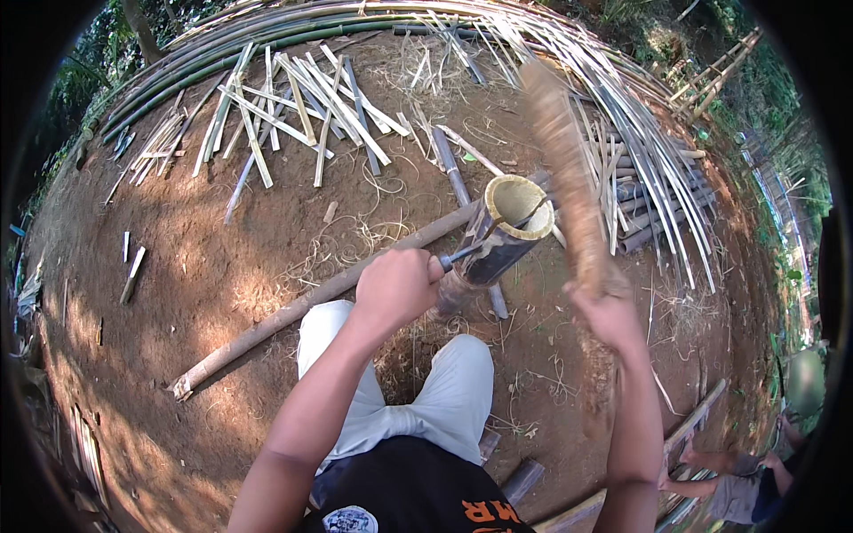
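Observation:
In front of my knees a thick, dark-skinned bamboo section (499,259) stands upright, tilted a little, its pale hollow end facing up. My left hand (397,289) is closed around the handle of a knife (464,252), whose dark blade reaches across the bamboo's open rim. How deep the blade sits in the wall I cannot tell. To the right of the bamboo, my right hand (609,311) grips a rough brown wooden stick (569,169) partway along its length. The stick is raised and blurred by motion, apart from the knife.
A long pole (293,322) lies on the dirt behind the bamboo. Split bamboo strips (311,102) are scattered at the far left, with more strips (653,178) piled at the far right. Long green poles (267,43) line the back. Another person (742,484) is at the lower right.

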Motion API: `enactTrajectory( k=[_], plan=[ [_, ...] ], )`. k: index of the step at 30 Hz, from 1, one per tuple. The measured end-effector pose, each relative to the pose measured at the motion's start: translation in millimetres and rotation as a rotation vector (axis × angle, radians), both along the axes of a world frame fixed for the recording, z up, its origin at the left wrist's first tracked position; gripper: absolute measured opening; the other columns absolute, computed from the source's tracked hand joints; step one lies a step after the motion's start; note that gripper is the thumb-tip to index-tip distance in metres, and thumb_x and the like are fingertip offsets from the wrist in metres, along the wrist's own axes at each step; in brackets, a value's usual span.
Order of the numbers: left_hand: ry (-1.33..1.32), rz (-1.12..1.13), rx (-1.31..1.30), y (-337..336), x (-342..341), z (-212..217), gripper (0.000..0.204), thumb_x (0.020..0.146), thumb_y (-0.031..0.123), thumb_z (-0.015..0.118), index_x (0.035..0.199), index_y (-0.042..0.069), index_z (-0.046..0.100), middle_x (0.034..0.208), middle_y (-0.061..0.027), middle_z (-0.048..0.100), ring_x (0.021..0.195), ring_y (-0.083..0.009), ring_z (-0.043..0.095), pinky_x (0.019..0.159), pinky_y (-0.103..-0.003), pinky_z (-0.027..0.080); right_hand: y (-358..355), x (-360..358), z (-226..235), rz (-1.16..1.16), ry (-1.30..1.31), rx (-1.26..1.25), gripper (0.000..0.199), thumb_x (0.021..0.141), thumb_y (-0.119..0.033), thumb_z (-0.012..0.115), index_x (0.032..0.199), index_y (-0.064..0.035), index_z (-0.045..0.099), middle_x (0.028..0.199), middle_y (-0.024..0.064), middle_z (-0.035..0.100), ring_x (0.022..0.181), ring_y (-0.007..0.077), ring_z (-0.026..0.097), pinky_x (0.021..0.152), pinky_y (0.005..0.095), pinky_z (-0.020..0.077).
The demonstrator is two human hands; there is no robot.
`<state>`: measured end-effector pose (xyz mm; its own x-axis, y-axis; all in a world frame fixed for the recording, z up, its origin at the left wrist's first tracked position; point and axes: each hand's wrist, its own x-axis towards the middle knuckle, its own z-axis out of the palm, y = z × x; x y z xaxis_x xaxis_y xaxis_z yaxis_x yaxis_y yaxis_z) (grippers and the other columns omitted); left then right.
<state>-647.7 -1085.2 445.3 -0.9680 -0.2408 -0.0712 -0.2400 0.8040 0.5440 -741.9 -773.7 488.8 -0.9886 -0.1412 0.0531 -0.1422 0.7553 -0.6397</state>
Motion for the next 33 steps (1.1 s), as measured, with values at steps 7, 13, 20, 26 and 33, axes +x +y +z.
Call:
enactTrajectory(
  k=[7,13,20,26,33],
  plan=[
    [-0.099,-0.002,-0.134,1.4,13.3,37.8,0.018,0.088,0.021,0.066,0.086,0.004,0.074,0.085,-0.0192,0.074,0.081,-0.0385,0.073,0.077,-0.050,0.058,-16.2,0.2,26.9,0.118,-0.301,0.105,0.068,0.086,-0.032,0.080,0.137,0.0044,0.055,0.113,0.0187,0.073,0.108,0.0266,0.069,0.100,0.0352,0.0507],
    [-0.085,0.065,-0.159,-9.9,13.4,20.0,0.023,0.088,0.024,0.066,0.085,0.002,0.073,0.080,-0.0219,0.072,0.080,-0.0398,0.073,0.076,-0.051,0.058,-11.0,27.2,94.8,0.081,0.296,-0.436,0.048,0.090,-0.030,0.079,0.120,0.0021,0.062,0.093,0.0082,0.069,0.073,0.0156,0.065,0.064,0.0310,0.0547],
    [-0.026,0.100,-0.175,-7.8,16.0,22.7,0.024,0.085,0.024,0.063,0.079,0.002,0.071,0.072,-0.0229,0.069,0.073,-0.0419,0.071,0.074,-0.051,0.058,4.2,15.1,80.6,-0.024,0.110,-0.171,0.048,0.097,-0.047,0.065,0.116,-0.0034,0.070,0.113,0.0129,0.061,0.101,0.0202,0.054,0.092,0.0319,0.0432],
    [-0.061,0.072,-0.252,-13.0,19.3,30.4,0.018,0.083,0.019,0.063,0.079,0.004,0.072,0.073,-0.0220,0.069,0.073,-0.0421,0.070,0.073,-0.051,0.058,-13.9,27.3,-29.0,0.171,-0.353,0.417,0.059,0.088,-0.060,0.067,0.122,-0.0127,0.076,0.152,0.0185,0.045,0.150,0.0328,0.032,0.126,0.0371,0.0211],
    [-0.060,0.139,-0.332,-39.6,30.9,28.6,0.019,0.081,0.021,0.069,0.080,0.003,0.072,0.079,-0.0230,0.071,0.078,-0.0403,0.072,0.076,-0.049,0.058,-24.9,39.9,31.3,0.134,0.012,-0.309,0.084,0.083,-0.037,0.085,0.146,0.0036,0.047,0.129,0.0195,0.061,0.116,0.0257,0.064,0.097,0.0369,0.0525]
  ],
)
